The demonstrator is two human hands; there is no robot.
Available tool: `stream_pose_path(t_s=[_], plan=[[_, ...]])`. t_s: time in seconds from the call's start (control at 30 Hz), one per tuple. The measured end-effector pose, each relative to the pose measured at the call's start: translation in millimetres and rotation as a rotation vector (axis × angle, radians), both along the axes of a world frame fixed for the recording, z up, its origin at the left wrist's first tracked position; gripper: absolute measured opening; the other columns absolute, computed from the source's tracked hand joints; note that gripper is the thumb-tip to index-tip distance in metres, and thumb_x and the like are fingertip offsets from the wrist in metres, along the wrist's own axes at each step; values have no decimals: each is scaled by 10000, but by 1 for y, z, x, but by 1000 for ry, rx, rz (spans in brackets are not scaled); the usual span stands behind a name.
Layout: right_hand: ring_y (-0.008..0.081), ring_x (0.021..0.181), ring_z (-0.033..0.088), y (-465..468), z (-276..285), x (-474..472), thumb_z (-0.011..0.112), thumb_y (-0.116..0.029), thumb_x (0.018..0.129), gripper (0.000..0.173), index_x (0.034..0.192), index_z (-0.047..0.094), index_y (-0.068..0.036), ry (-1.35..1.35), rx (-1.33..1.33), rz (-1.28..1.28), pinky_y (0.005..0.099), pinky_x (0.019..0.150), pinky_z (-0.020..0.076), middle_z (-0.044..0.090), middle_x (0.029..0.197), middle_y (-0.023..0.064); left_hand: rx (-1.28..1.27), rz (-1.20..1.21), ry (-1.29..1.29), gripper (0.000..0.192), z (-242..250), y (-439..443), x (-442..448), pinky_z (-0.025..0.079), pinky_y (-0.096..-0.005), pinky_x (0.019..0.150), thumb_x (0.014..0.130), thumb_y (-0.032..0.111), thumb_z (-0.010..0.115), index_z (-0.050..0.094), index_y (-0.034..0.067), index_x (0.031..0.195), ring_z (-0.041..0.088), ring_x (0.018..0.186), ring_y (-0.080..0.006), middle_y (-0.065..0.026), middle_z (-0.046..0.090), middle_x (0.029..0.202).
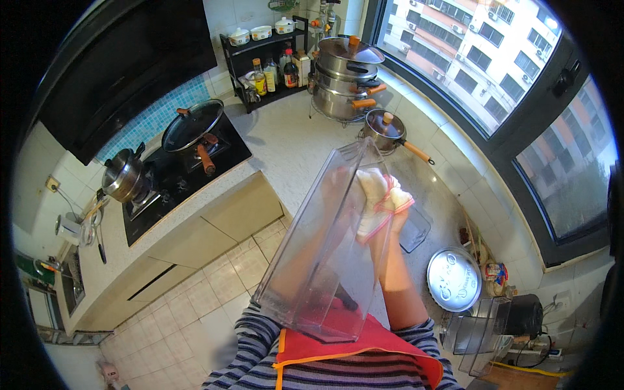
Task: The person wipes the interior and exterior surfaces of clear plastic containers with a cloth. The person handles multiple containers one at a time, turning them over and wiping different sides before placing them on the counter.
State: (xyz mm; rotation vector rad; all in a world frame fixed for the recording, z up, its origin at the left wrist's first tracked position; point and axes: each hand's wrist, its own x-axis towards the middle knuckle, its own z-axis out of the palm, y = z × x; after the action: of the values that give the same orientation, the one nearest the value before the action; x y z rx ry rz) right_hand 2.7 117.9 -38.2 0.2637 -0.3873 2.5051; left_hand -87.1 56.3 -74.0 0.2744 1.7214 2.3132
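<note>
A large clear plastic bin (312, 253), long and rectangular, is tilted in front of my chest. My right hand (399, 219) grips a white cloth with pink edging (378, 195) at the bin's upper right side. Through the clear wall my left hand (341, 183) shows faintly near the bin's far end; its fingers are blurred, so its grip cannot be made out. A red apron (390, 336) with orange trim lies below the bin.
A clear tray (415, 229) and a round metal lid (454, 279) lie on the counter at right. More clear bins (480, 326) stand lower right. Beyond are a small saucepan (385, 129), a stacked steamer (343, 83) and a black shelf (265, 36) with bottles. Pans sit on the gas hob (183, 190) at left.
</note>
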Motion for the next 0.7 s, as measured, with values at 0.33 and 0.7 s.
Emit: stream_pose_path(t_s=[0.33,0.7], plan=[[327,1178,508,-3,-27,-10,433,-372,875,461,1173,543,-39,-74,-140,-81,453,1069,348,583,1208,141,-51,-59,-140,349,-36,-1,-26,417,-334,786,947,380,527,594,59,1065,523,889,-174,-47,574,965],[303,1068,560,-12,2,-12,419,-480,851,480,1164,558,-143,-503,-190,-253,442,980,416,596,1157,85,556,-329,-383,476,17,-20,34,292,-340,1092,994,285,434,345,82,1415,424,1263,-212,-77,427,1380]])
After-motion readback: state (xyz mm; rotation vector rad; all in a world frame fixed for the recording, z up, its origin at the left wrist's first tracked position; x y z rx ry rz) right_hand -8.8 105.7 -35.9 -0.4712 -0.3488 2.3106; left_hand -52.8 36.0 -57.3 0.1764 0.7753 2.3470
